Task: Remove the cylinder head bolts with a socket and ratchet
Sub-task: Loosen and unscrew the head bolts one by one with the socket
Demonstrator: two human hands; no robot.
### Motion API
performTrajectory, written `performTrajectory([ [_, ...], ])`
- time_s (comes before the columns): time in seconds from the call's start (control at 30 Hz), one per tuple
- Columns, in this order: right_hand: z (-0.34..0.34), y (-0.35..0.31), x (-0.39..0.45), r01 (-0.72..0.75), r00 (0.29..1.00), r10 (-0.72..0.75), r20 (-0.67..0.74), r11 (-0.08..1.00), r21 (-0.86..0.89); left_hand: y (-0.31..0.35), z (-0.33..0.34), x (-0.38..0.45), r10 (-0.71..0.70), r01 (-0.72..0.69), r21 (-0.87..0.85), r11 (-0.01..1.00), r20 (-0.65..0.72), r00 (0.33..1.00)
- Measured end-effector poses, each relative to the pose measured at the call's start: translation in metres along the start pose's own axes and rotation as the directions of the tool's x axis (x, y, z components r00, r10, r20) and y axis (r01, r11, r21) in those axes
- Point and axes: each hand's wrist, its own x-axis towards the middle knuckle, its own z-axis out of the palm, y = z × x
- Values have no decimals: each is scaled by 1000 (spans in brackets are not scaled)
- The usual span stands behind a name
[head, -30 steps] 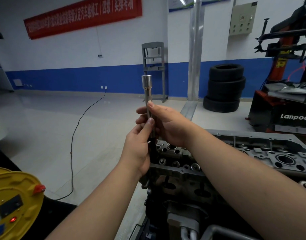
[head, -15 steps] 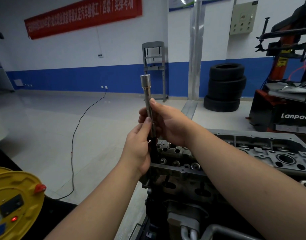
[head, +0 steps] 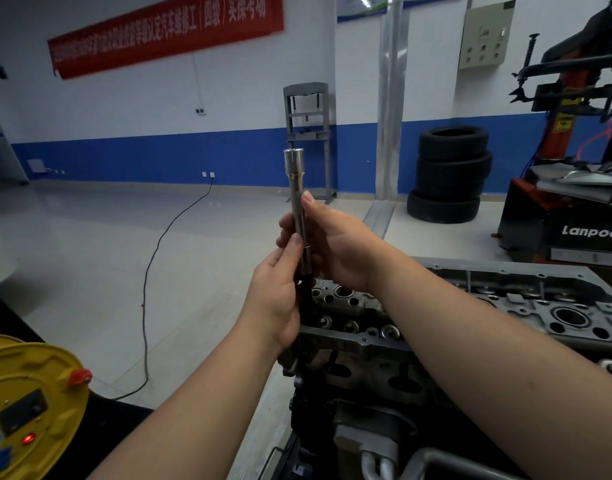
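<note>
Both hands, left (head: 275, 299) and right (head: 335, 249), keep gripping the upright tool (head: 299, 216), barely moved above the head (head: 505, 299), so no bolt is engaged yet

Socket (head: 294, 162) on extension bar (head: 299, 216): bright polished steel, smooth, glossy; lower part of tool dark, matt
Cylinder head (head: 477, 306) at 4 o'clock: cast grey metal, dull, rough-grained, machined bores shinier
Cable reel (head: 31, 403) at 8 o'clock: yellow plastic, smooth, slight sheen
Tyres (head: 450, 174) at 2 o'clock: black rubber, matt
Floor (head: 90, 258): pale, smooth, semi-gloss
</note>
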Motion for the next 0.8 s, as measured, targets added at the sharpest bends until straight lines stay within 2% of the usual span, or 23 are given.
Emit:
performTrajectory([
  [0.23,1,1,1,80,995,-84,-50,994,-81,1,0,0,33,-33,-5,999,-22,999],
  [0.43,0,0,0,5,1000,-6,-27,999,-50,1,-1,-1,-16,17,-9,1000,68,998],
  [0.53,-1,2,1,23,1000,-23,-15,1000,-15,1,0,-2,-8,8,-19,1000,22,1000],
  [0.67,0,4,3,89,996,-90,-8,993,-83,0,0,-2,33,-35,-43,998,-31,999],
  [0.8,0,4,2,89,995,-93,-35,992,-91,0,-1,-1,23,-23,52,998,10,1000],
])
